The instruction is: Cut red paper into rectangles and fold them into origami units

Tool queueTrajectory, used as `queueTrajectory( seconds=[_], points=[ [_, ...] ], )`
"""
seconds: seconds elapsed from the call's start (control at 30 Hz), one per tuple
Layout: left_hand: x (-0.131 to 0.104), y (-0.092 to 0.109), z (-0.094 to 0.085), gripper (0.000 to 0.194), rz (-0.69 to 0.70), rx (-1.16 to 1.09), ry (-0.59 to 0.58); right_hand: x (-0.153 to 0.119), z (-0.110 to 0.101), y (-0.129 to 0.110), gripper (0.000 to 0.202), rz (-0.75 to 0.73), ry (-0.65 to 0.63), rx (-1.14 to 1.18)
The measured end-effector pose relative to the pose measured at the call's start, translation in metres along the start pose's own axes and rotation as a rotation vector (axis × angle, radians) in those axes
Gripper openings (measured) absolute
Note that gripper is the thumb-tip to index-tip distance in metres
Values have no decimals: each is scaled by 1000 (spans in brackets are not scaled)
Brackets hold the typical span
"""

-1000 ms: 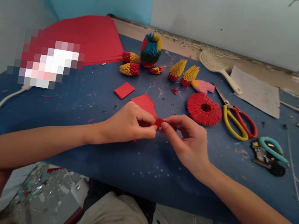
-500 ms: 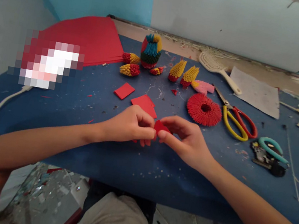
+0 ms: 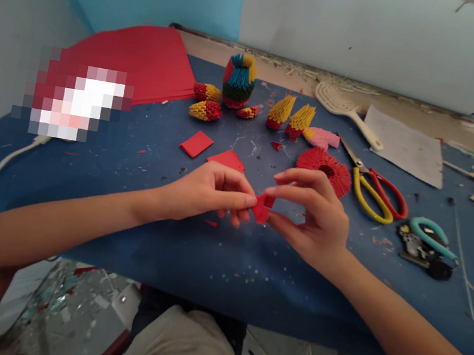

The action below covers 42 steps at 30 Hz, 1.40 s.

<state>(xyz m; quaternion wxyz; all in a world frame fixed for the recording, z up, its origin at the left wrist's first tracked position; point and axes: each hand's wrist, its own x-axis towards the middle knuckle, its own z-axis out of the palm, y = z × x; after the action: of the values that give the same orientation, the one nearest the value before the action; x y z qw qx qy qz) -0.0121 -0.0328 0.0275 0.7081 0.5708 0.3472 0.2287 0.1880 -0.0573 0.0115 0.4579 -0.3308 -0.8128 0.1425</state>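
Small folded red paper piece is mid-frame: L hand pinches it firmly, prob. to steady it; R hand, half-open, has fingertips at its edges, prob. for shaping. Flat red paper rectangles lie left of centre, prob. for quick reach.

I have room to pass along the near side of the table. Forward, a lane runs between the paper cards and red ring, but two yellow-tipped bundles block its end. Scissors obstruct me beyond the right hand.
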Motion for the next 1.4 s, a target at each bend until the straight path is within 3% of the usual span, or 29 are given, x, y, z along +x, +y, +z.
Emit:
queueTrajectory(
  seconds=[0.17, 0.33, 0.4, 0.57, 0.67, 0.77, 0.9, 1.0, 1.17, 1.4],
  points=[
    [-3, 1, 4, 11, 99, 159, 166, 0, 0, 0, 21, -22, 3, -62],
    [-5, -3, 4, 12, 226, 329, 225, 3, 2, -3, 20, 348, -18, 178],
    [-6, -4, 4, 12, 228, 416, 210, 3, 4, -5, 14, 411, -40, 215],
    [-6, -5, 6, 16, 235, 545, 76, 2, 6, -11, 8, 308, -100, 111],
    [-6, -5, 7, 17, 268, 595, 79, 3, 6, -13, 8, 297, -105, 133],
    [-6, -5, 6, 17, 333, 669, 116, 4, 6, -14, 6, 406, -135, 302],
    [-8, -8, 4, 16, 477, 842, 142, 6, 4, -10, 5, 681, -209, 623],
    [-8, -10, 4, 15, 523, 903, 138, 6, 3, -8, 4, 769, -249, 752],
    [-8, -11, 4, 15, 571, 915, 160, 7, 2, -8, 5, 717, -290, 650],
    [-8, -15, 4, 18, 661, 994, 178, 6, 4, -11, 6, 548, -233, 479]
  ],
)
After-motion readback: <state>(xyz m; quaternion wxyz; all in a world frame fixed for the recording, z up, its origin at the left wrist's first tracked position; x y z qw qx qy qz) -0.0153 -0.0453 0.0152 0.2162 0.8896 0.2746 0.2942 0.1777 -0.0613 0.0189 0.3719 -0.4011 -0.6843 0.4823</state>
